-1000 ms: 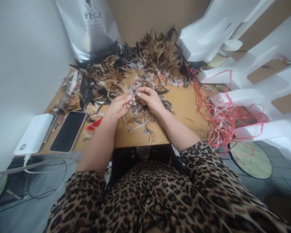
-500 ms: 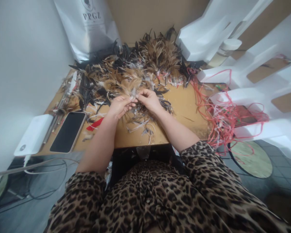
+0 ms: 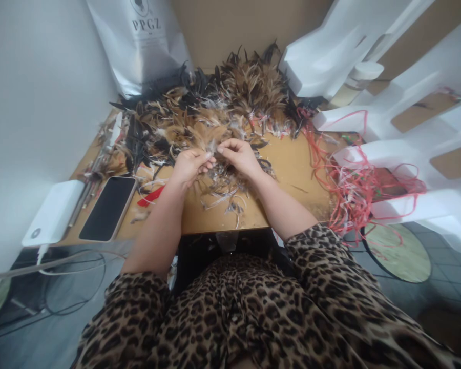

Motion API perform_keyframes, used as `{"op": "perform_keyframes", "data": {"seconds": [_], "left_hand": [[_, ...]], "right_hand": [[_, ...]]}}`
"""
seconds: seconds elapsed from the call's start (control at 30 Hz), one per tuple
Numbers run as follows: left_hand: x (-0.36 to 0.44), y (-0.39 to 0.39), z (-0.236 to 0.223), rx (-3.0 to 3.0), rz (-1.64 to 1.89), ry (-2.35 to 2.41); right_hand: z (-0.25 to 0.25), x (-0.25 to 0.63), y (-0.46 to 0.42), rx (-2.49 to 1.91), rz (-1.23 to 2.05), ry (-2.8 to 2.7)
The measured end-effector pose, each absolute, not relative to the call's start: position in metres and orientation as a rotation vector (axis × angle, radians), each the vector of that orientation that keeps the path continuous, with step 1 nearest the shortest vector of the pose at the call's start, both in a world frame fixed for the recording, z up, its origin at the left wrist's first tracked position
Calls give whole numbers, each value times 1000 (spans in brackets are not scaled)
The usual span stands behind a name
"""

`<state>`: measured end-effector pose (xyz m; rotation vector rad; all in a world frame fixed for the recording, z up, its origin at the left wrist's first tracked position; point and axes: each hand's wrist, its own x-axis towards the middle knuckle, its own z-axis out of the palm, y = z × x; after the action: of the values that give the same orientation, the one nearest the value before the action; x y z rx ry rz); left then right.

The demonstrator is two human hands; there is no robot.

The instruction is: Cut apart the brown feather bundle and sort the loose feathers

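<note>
Brown feathers [image 3: 206,135] with pale grey fluff at their base stand up from the pinched thumb and fingers of my left hand [image 3: 192,166]. Just to the right, the thumb and forefinger of my right hand [image 3: 240,156] are pinched together at the edge of the fluff. Whatever lies between those right fingertips is too small to make out. Behind both hands spreads a large pile of brown and black feathers [image 3: 253,87]. Loose fluff and pale quills [image 3: 221,187] lie on the table [image 3: 292,169] below my fingers.
At the left lie a phone [image 3: 107,209], a white power bank [image 3: 54,212] with a cable, and a red scrap [image 3: 151,196]. Tangled pink-red string [image 3: 353,189] drapes over white foam pieces [image 3: 403,207] at the right. A silver bag [image 3: 146,56] stands behind, and a capped bottle [image 3: 355,82] at the back right.
My right fingertips have drawn slightly right and up, leaving a small gap between the two hands. My left hand has shifted very little and keeps the feathers pinched.
</note>
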<state>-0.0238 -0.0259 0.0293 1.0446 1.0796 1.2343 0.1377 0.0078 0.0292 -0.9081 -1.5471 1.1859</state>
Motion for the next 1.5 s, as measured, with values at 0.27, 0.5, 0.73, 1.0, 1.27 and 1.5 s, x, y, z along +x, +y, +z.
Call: {"op": "perform_keyframes", "data": {"seconds": [0.27, 0.5, 0.73, 1.0, 1.27, 1.5], "left_hand": [[-34, -18, 28, 850, 1446, 1073], [-33, -17, 27, 816, 1457, 1035], [-33, -16, 26, 784, 1473, 1019], [-35, -16, 27, 734, 1490, 999], [-36, -15, 25, 741, 1479, 999], [-35, -14, 23, 764, 1464, 1017]], "right_hand": [[34, 155, 16, -1090, 820, -1761], [27, 147, 10, -1054, 659, -1990], [24, 130, -3, -1287, 657, -2098], [28, 140, 4, -1104, 1011, -2036], [51, 168, 7, -1026, 1368, -2083], [35, 163, 17, -1099, 888, -2094]]}}
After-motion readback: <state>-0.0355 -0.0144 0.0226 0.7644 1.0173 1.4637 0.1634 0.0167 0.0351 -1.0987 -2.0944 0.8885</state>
